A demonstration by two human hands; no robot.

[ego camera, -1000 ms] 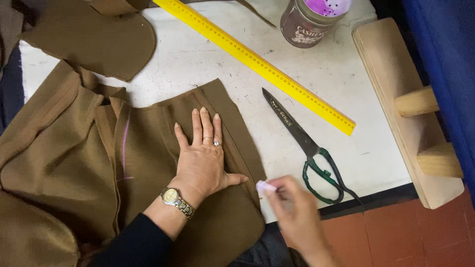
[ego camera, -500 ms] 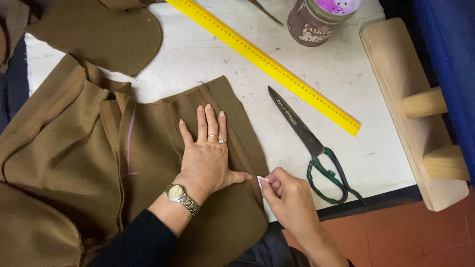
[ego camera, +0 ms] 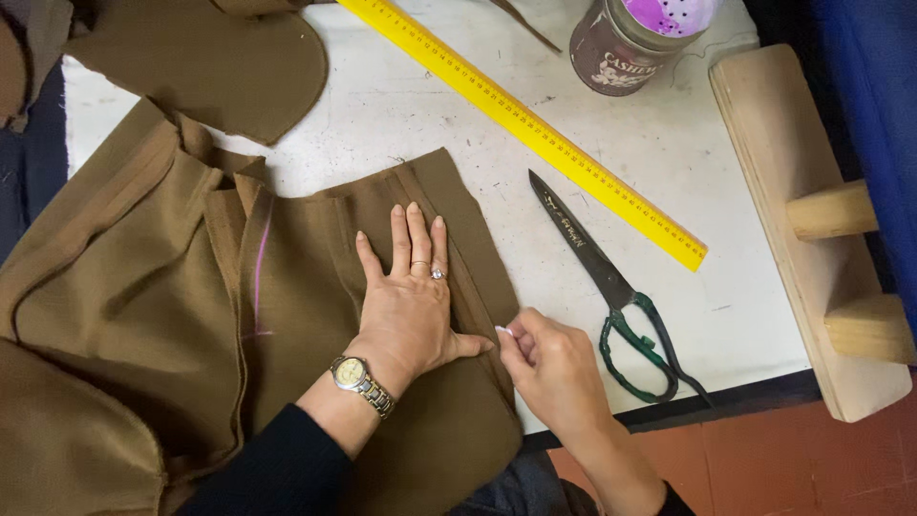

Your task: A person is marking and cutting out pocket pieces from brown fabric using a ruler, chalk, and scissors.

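Observation:
My left hand point(ego camera: 409, 296) lies flat, fingers spread, on a piece of brown fabric point(ego camera: 315, 239) spread over the white table point(ego camera: 401, 115). It wears a ring and a wristwatch. My right hand point(ego camera: 549, 368) is pinched on a small white piece of chalk point(ego camera: 503, 331), its tip touching the fabric's right edge beside my left thumb. A pink chalk line point(ego camera: 258, 272) runs down the fabric left of my left hand.
Black scissors with green handles point(ego camera: 611, 291) lie right of the fabric. A yellow ruler point(ego camera: 535, 124) crosses the table diagonally. A dark tin with a purple top point(ego camera: 635, 38) stands at the back. A wooden block with pegs point(ego camera: 812, 220) sits at the right edge. Another brown fabric piece point(ego camera: 220, 57) lies at the back left.
My right hand has moved up and left from the table's front edge until the chalk meets the fabric's edge. My left hand has stayed flat on the fabric.

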